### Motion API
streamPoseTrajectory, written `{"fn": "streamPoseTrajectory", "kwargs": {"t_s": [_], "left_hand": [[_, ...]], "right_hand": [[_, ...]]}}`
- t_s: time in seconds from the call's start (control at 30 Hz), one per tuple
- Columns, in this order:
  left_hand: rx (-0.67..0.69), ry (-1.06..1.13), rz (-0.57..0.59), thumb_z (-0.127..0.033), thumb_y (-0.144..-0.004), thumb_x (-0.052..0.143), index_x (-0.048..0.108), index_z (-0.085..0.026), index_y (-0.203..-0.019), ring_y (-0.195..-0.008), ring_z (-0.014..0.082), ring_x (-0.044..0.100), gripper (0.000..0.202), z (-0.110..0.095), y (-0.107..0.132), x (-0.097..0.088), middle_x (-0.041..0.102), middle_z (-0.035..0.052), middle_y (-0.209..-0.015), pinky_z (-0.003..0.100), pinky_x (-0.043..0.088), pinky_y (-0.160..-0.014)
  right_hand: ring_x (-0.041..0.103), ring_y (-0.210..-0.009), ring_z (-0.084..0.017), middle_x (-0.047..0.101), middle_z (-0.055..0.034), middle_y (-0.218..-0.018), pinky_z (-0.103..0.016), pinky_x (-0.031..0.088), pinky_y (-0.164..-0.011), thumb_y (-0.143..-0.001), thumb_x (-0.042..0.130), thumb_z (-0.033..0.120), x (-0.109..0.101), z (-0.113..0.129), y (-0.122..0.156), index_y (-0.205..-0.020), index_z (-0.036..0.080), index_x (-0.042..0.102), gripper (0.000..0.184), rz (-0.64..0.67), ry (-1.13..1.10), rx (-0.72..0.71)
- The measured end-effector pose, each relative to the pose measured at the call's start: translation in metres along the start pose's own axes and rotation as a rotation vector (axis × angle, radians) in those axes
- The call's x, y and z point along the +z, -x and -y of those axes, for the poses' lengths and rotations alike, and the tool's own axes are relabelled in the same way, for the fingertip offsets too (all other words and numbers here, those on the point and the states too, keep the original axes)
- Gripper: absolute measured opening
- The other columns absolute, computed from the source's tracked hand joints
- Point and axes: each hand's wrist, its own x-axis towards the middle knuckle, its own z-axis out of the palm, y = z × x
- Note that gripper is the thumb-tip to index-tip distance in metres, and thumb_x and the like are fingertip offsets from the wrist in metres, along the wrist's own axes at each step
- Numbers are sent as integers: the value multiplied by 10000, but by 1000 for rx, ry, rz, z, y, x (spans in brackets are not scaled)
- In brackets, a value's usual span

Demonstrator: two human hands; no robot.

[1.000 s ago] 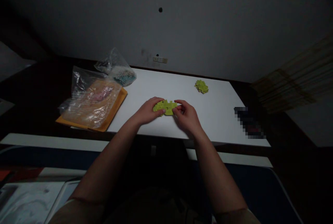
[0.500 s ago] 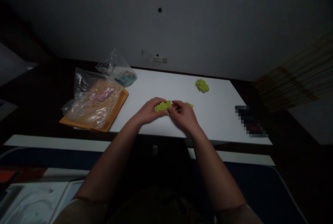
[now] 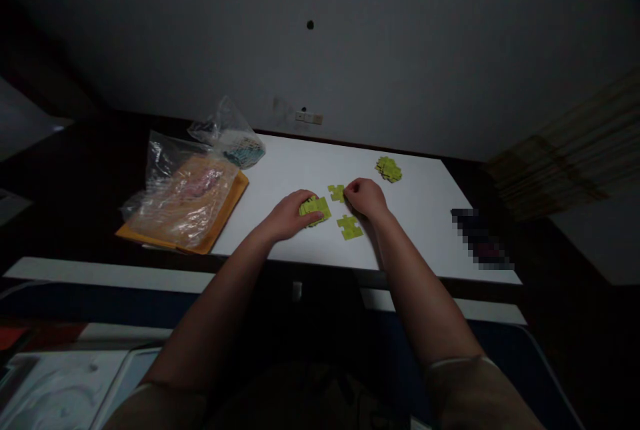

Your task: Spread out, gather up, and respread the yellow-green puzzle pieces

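Note:
My left hand [image 3: 294, 215] is wrapped round a stack of yellow-green jigsaw puzzle pieces [image 3: 316, 206], its thumb across the top. To the right, my right hand [image 3: 367, 197] pinches the right edge of a single puzzle piece [image 3: 337, 193] just above the white table [image 3: 280, 157]. One more loose piece [image 3: 349, 227] lies flat on the table, nearer to me and below the right hand. A separate pile of puzzle pieces [image 3: 389, 169] sits toward the table's far right.
At the table's left lies an orange padded envelope [image 3: 227, 207] under a clear plastic bag [image 3: 185, 190]. Another clear bag [image 3: 241, 148] with patterned contents is behind it. A pixelated dark object [image 3: 481, 238] rests at the right edge. A wall [image 3: 380, 70] stands behind the table.
My right hand has come away from the stack and moved right with one piece in its fingers. The loose piece it was covering now shows. My left hand keeps its hold.

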Motion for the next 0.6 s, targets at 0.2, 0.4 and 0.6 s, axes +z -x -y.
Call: {"fn": "streamPoseTrajectory", "kwargs": {"t_s": [0.2, 0.4, 0.6], "left_hand": [[9, -16, 7, -526, -941, 776, 713, -243, -1129, -1013, 272, 695, 346, -4, -1, -1, 751, 61, -1116, 416, 555, -906], [-7, -54, 14, -530, -898, 837, 707, -244, -1115, -985, 281, 688, 383, 0, -1, 0, 746, 60, -1098, 418, 555, -875], [14, -66, -5, -362, -885, 810, 715, -266, -1197, -1083, 297, 716, 340, 3, 1, 3, 768, 73, -1199, 471, 577, -989]], "right_hand": [[730, -868, -247, 823, -80, -961, -376, 550, -828, -1000, 701, 465, -5, 26, 34, -1048, 234, 844, 276, 138, -234, -284], [694, -768, -220, 778, -51, -878, -369, 545, -753, -842, 787, 353, -10, 26, 20, -1024, 219, 810, 227, 278, -468, -262], [744, -865, -305, 797, -141, -943, -475, 576, -847, -868, 672, 324, -46, -60, 2, -1138, 174, 808, 337, -65, -386, 95]]}}
